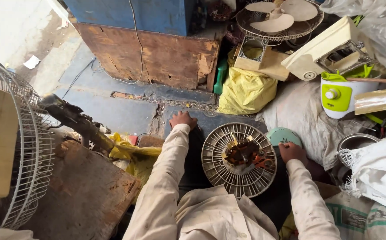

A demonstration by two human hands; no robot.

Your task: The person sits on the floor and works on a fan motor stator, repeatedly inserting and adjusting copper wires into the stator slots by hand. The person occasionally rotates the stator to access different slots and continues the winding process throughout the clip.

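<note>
Left hand (183, 120): fingers curled, knuckles pressed on the grey stone floor (113, 111), holding nothing. Right hand (292, 152): fingers bent down onto a round pale-green plastic cap (281, 135); a closed grasp cannot be told. Between the forearms: round cream slatted fan grille (239, 160), lying flat, holding a rusty motor part (245, 154) at its centre. Behind: yellow plastic bag (245, 91), worn wooden board (157, 58), white-and-green appliance jug (338, 95).

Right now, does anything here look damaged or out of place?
Yes. The round fan grille between the left hand and right hand lies flat with a rusty motor part exposed at its centre. The wooden board behind is chipped along its right edge.
</note>
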